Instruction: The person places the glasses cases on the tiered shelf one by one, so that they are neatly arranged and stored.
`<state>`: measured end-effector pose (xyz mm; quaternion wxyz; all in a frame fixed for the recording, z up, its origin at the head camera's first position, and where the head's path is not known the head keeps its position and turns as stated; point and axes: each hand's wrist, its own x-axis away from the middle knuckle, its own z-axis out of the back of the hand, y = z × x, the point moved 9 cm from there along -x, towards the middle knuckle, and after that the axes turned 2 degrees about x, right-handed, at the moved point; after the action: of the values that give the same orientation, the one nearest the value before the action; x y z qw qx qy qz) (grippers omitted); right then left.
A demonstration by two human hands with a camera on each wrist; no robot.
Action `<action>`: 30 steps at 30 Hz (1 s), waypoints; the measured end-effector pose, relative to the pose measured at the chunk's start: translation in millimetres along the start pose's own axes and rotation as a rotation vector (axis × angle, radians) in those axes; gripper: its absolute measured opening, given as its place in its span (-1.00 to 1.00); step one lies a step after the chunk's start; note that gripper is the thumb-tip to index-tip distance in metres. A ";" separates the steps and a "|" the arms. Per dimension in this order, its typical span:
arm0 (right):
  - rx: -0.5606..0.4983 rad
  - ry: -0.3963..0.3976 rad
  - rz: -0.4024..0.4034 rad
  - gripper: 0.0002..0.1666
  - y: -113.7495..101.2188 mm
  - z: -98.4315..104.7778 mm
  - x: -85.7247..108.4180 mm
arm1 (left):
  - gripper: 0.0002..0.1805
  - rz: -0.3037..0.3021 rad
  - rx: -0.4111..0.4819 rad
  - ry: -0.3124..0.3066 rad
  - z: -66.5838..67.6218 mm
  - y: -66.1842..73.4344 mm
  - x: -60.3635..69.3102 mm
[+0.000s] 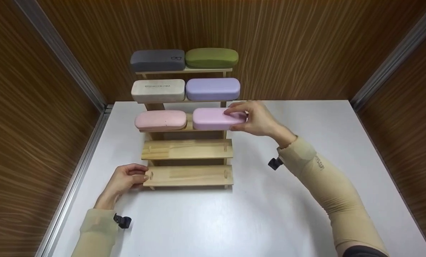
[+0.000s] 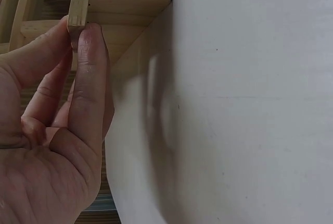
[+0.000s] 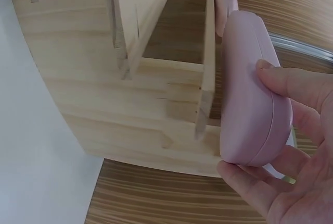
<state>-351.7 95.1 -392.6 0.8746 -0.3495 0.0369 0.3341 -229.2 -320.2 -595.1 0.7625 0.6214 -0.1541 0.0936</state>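
My right hand (image 1: 256, 118) grips the right end of a lilac-pink glasses case (image 1: 213, 119), thumb on one side and fingers on the other. The case lies on the right half of the middle step of a wooden stepped rack (image 1: 188, 176); in the right wrist view the glasses case (image 3: 244, 94) rests against the step's board. With thumb and fingertips my left hand (image 1: 125, 178) pinches the left end of the lowest board; the left wrist view shows the board's end (image 2: 79, 10) between them. A pale pink glasses case (image 1: 161, 120) sits left of the held one.
Higher up the rack stand a grey case (image 1: 157, 60), a green case (image 1: 212, 58), a cream case (image 1: 158, 90) and a lavender case (image 1: 213, 89). The rack stands on a white table (image 1: 270, 214), with wood-grain panels (image 1: 287, 46) behind and at both sides.
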 end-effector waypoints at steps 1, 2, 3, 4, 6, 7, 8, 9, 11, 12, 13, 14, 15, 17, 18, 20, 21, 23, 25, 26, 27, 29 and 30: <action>-0.001 0.000 0.001 -0.45 0.2 -1.7 -1.7 | -0.52 0.003 -0.001 0.001 0.3 -0.3 0.0; 0.002 0.002 0.003 -0.46 0.4 -3.0 -3.0 | -0.53 0.006 -0.002 -0.001 0.3 -0.7 -0.4; 0.003 0.004 0.005 -0.46 0.2 -4.2 -4.3 | -0.53 0.010 -0.001 0.001 0.3 -1.3 -0.8; 0.002 0.004 0.005 -0.45 0.1 -5.4 -5.4 | -0.53 0.014 -0.002 0.000 0.1 -1.6 -1.3; -0.003 -0.002 0.002 -0.45 0.6 -8.0 -7.3 | -0.53 0.016 -0.005 -0.004 -0.7 -2.1 -2.5; -0.003 -0.004 0.002 -0.45 1.1 -9.3 -8.0 | -0.53 0.018 -0.003 -0.001 -0.7 -2.4 -3.1; -0.002 -0.006 0.000 -0.45 1.9 -10.5 -8.6 | -0.53 0.018 -0.001 0.000 -0.9 -2.5 -3.5; -0.004 -0.008 -0.002 -0.44 2.5 -11.5 -9.1 | -0.53 0.017 0.002 0.001 -1.0 -2.5 -3.8; -0.003 -0.011 -0.006 -0.44 4.1 -13.1 -10.0 | -0.53 0.014 0.005 0.001 -1.1 -2.4 -4.3; -0.001 -0.012 -0.007 -0.44 4.3 -13.7 -10.3 | -0.53 0.013 0.007 0.002 -1.1 -2.1 -4.2; 0.003 -0.009 -0.005 -0.44 4.1 -14.0 -10.6 | -0.53 0.012 0.008 0.001 -0.9 -1.8 -4.1; 0.004 -0.009 -0.005 -0.44 3.7 -14.2 -10.8 | -0.52 0.010 0.010 0.001 -0.7 -1.5 -4.0; 0.006 -0.009 -0.003 -0.44 2.9 -14.5 -11.1 | -0.52 0.010 0.009 0.001 -0.5 -1.5 -3.9; 0.015 -0.008 0.001 -0.44 1.5 -14.8 -11.3 | -0.52 0.007 0.008 0.003 -0.2 -1.2 -3.9; 0.021 -0.007 0.002 -0.44 0.8 -14.9 -11.3 | -0.52 0.007 0.009 0.003 0.0 -1.1 -3.9; 0.038 -0.003 0.003 -0.43 0.3 -15.3 -11.2 | -0.52 0.005 0.006 0.003 0.6 -1.0 -4.1; 0.046 -0.003 0.004 -0.42 0.0 -15.4 -11.2 | -0.52 0.004 0.005 0.002 0.8 -0.7 -4.1; 0.068 -0.002 0.012 -0.40 -0.9 -15.5 -11.1 | -0.51 0.002 0.005 0.003 1.4 -0.4 -3.7; 0.080 0.004 0.028 -0.38 -2.2 -14.3 -9.9 | -0.51 0.000 0.004 0.006 1.9 0.3 -3.1; 0.081 0.012 0.037 -0.36 -2.7 -12.7 -8.7 | -0.50 -0.003 0.003 0.007 1.8 0.8 -2.5; 0.080 0.024 0.046 -0.34 -3.2 -10.3 -6.8 | -0.50 -0.006 -0.001 0.008 1.6 1.6 -1.8; 0.076 0.059 0.067 -0.32 -3.5 -3.6 -1.4 | -0.52 -0.015 -0.016 0.011 0.7 3.9 0.0; 0.073 0.077 0.074 -0.31 -3.1 0.5 2.1 | -0.53 -0.022 -0.030 0.013 0.2 5.6 1.3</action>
<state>-348.3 95.0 -391.0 0.8717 -0.3282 0.0956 0.3512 -229.9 -319.3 -589.5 0.7738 0.6108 -0.1434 0.0868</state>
